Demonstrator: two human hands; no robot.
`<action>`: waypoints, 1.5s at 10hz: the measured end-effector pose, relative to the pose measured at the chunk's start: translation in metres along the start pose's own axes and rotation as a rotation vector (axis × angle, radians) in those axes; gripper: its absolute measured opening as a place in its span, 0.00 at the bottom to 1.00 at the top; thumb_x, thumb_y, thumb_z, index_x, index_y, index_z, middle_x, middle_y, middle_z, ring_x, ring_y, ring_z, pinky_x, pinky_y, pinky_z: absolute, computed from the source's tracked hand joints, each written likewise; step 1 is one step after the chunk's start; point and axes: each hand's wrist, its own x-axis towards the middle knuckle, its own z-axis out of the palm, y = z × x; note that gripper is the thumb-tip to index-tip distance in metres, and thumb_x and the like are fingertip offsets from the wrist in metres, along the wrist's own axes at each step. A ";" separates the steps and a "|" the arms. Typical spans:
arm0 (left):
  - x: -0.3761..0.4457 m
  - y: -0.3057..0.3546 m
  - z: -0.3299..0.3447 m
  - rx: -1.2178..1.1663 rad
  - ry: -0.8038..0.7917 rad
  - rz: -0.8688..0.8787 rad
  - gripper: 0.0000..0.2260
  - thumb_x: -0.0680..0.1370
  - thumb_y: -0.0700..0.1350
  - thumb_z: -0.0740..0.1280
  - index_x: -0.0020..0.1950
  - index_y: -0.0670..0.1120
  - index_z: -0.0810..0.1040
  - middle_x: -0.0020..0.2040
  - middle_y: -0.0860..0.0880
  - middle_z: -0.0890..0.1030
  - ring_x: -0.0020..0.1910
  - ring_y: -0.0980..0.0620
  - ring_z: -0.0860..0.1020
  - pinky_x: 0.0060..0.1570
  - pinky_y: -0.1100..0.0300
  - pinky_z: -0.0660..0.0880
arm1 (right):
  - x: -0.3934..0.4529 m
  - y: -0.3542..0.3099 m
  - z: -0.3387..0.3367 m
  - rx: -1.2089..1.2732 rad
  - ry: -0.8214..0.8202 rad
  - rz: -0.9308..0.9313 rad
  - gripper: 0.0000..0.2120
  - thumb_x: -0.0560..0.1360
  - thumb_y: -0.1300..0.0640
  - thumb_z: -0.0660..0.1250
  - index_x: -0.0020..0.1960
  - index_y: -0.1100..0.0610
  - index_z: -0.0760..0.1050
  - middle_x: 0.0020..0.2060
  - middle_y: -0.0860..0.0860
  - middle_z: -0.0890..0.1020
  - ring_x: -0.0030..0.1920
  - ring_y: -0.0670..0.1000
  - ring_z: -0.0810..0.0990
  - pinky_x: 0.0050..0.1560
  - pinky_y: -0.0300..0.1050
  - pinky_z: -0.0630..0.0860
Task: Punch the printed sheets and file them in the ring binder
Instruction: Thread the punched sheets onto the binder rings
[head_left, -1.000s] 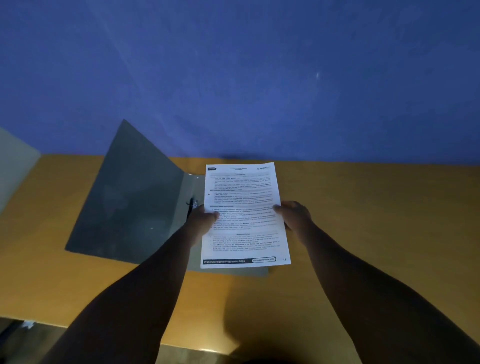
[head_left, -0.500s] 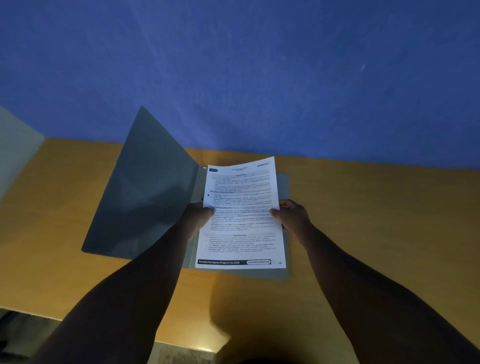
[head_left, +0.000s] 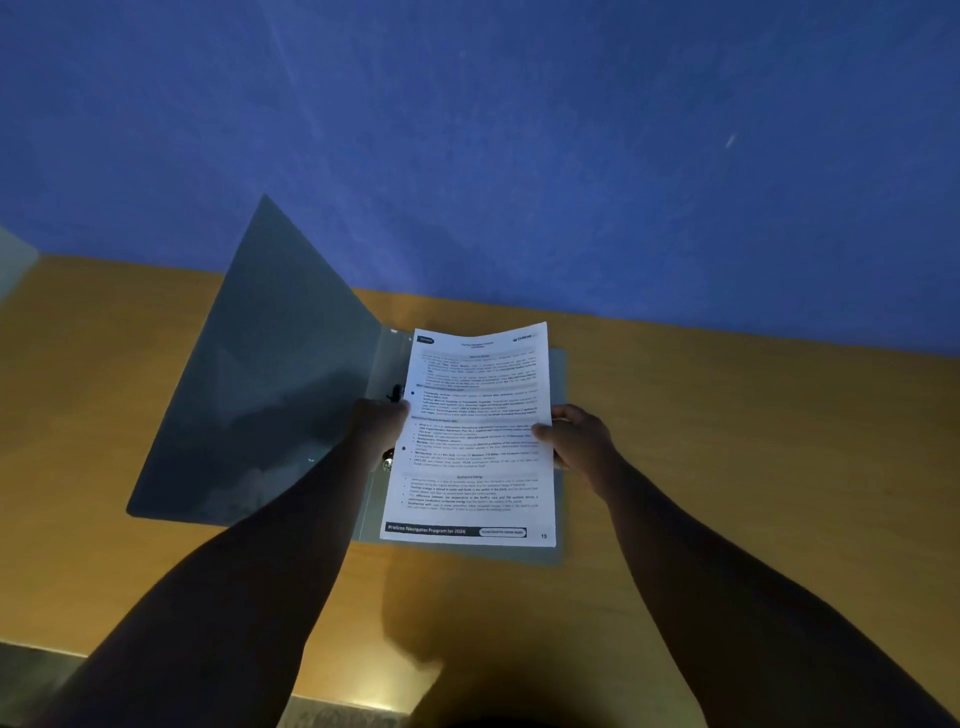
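Note:
A grey ring binder (head_left: 260, 405) lies open on the wooden table, its left cover tilted up. The printed sheets (head_left: 475, 441), white with black text and two punched holes along the left edge, hang over the binder's right half. My left hand (head_left: 376, 428) pinches their left edge beside the black ring mechanism (head_left: 396, 392). My right hand (head_left: 574, 439) holds the right edge, thumb on top. The rings are mostly hidden behind my left hand and the paper.
The yellow-brown table (head_left: 753, 467) stretches to both sides and ends at a blue wall (head_left: 519, 156) behind. A pale grey surface (head_left: 13, 260) shows at the far left edge. The table's front edge (head_left: 337, 701) runs below my forearms.
The sheets have come slightly lower and closer over the binder's right half, and the left cover stands a little more upright. Both hands keep their hold on the paper.

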 end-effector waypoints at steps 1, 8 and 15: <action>0.001 0.004 0.001 0.044 0.034 0.018 0.09 0.78 0.50 0.67 0.44 0.46 0.74 0.43 0.47 0.77 0.48 0.47 0.75 0.59 0.50 0.77 | -0.001 0.001 0.000 0.044 -0.023 0.006 0.07 0.75 0.62 0.71 0.50 0.54 0.78 0.47 0.51 0.84 0.44 0.50 0.83 0.40 0.42 0.81; 0.016 -0.002 -0.001 -0.157 -0.031 -0.207 0.34 0.66 0.66 0.74 0.60 0.40 0.77 0.50 0.44 0.84 0.48 0.44 0.83 0.55 0.47 0.80 | 0.005 0.007 -0.002 0.109 -0.095 0.011 0.11 0.73 0.63 0.73 0.55 0.59 0.79 0.50 0.54 0.85 0.49 0.54 0.85 0.49 0.50 0.83; 0.009 0.006 -0.025 0.094 -0.121 -0.041 0.20 0.71 0.39 0.77 0.60 0.36 0.79 0.53 0.43 0.84 0.51 0.48 0.84 0.50 0.56 0.82 | 0.004 0.006 0.004 0.158 -0.077 0.060 0.10 0.73 0.65 0.71 0.54 0.60 0.78 0.48 0.55 0.86 0.47 0.54 0.86 0.42 0.46 0.82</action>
